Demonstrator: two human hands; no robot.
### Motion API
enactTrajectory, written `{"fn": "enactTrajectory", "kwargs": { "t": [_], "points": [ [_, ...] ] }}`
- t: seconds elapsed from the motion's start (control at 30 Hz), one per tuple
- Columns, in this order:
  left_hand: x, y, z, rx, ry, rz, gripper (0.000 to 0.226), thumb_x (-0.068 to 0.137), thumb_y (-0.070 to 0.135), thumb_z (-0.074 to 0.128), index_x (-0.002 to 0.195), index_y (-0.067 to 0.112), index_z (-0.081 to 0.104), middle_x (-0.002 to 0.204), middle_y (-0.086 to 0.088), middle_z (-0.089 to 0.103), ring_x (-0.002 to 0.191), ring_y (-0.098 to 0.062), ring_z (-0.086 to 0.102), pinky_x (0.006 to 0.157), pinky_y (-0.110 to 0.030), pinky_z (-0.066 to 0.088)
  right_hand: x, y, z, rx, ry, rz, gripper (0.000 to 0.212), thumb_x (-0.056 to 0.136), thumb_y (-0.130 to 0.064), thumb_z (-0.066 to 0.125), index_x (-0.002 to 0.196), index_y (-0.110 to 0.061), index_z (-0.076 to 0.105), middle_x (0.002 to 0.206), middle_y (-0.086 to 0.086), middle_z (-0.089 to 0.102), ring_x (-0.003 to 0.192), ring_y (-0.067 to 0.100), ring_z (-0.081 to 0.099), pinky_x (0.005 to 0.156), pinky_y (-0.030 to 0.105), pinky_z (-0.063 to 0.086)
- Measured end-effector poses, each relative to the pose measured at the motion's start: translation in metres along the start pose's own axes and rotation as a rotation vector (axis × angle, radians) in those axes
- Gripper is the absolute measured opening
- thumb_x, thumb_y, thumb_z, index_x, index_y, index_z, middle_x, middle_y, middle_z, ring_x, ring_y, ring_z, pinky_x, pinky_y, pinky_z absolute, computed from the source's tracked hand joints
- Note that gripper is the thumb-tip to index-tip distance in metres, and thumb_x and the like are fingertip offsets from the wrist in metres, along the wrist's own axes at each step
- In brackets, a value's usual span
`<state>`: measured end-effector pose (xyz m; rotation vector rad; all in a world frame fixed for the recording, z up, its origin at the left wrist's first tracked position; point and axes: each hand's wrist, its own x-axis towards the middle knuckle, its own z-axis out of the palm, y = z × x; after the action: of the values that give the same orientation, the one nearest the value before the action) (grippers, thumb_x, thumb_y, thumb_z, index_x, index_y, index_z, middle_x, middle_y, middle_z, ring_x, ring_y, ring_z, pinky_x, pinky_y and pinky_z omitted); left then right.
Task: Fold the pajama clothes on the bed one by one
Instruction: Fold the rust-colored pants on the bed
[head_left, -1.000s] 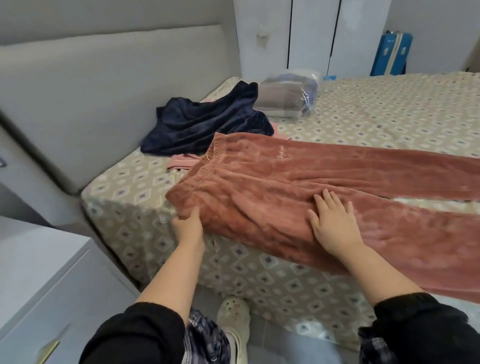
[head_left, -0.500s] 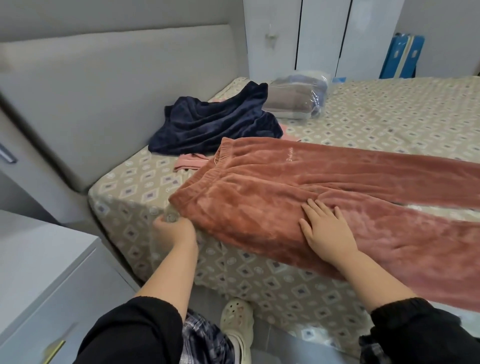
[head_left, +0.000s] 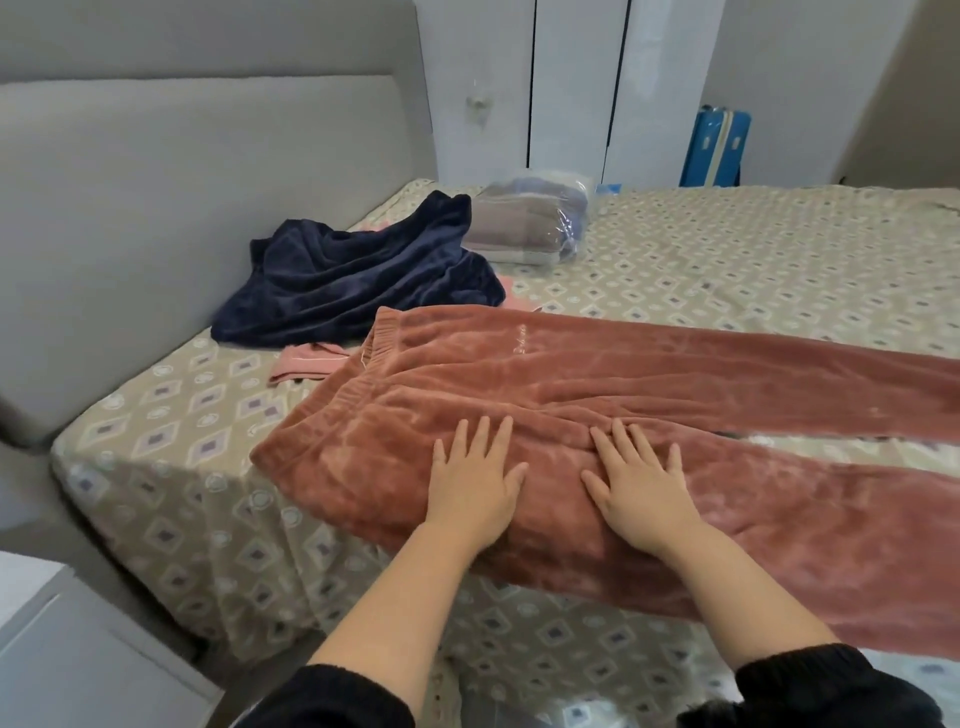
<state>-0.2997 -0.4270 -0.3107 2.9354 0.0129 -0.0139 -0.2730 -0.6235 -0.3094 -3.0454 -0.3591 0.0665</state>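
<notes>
1 pair of rust-pink fleece pajama trousers lies flat along the near edge of the bed. The waistband points toward the headboard edge, and the near leg overhangs the near edge. I see embroidered script below the waistband, too small to read. My left hand and right hand rest palm-down, side by side, on the near leg. All fingers are straight and spread, gripping nothing, with the fabric directly beneath them. 1 crumpled navy garment lies at the headboard edge, well apart from both hands.

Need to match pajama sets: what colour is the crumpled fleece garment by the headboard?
The crumpled fleece garment is dark navy blue, seen in the head view.
</notes>
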Motion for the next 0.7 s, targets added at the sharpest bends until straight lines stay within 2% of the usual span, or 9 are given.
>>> {"fn": "enactTrajectory", "kwargs": {
  "t": [0.13, 0.3, 0.4, 0.7],
  "points": [
    [0.029, 0.007, -0.003, -0.020, 0.055, -0.028, 0.061, 0.102, 0.050, 0.019, 0.154, 0.030, -0.007, 0.163, -0.001, -0.007, 0.148, -0.024, -0.013, 0.118, -0.052, -0.001, 0.007, 0.001, -0.003, 0.057, 0.096, -0.014, 0.062, 0.101, -0.049, 0.024, 0.154, -0.023, 0.008, 0.162, 0.002, -0.007, 0.148, 0.018, -0.012, 0.117, 0.050, -0.003],
    [0.065, 0.001, -0.006, -0.091, 0.093, -0.114, 0.060, 0.102, 0.049, 0.016, 0.154, 0.029, -0.005, 0.163, -0.001, -0.003, 0.149, -0.024, -0.012, 0.119, -0.052, -0.002, 0.052, 0.006, -0.017, 0.126, 0.185, 0.012, 0.057, 0.102, -0.042, 0.028, 0.153, -0.020, 0.015, 0.162, 0.002, -0.003, 0.148, 0.019, -0.008, 0.118, 0.047, -0.001],
    [0.080, -0.004, -0.006, -0.112, 0.118, -0.182, 0.059, 0.102, 0.049, 0.015, 0.155, 0.027, 0.000, 0.163, -0.002, 0.000, 0.149, -0.025, -0.010, 0.118, -0.052, -0.002, 0.087, 0.005, -0.024, 0.173, 0.183, 0.022, 0.056, 0.102, -0.038, 0.030, 0.152, -0.017, 0.018, 0.162, 0.004, 0.001, 0.149, 0.020, -0.004, 0.118, 0.047, 0.000],
    [0.092, -0.002, 0.001, -0.084, 0.148, -0.195, 0.060, 0.100, 0.047, 0.020, 0.155, 0.028, 0.008, 0.163, -0.002, 0.002, 0.149, -0.022, -0.008, 0.119, -0.051, -0.006, 0.225, 0.026, -0.030, 0.154, 0.153, 0.113, 0.057, 0.102, -0.033, 0.034, 0.152, -0.012, 0.018, 0.160, 0.011, 0.010, 0.147, 0.029, 0.009, 0.117, 0.052, 0.010]
  ]
}}
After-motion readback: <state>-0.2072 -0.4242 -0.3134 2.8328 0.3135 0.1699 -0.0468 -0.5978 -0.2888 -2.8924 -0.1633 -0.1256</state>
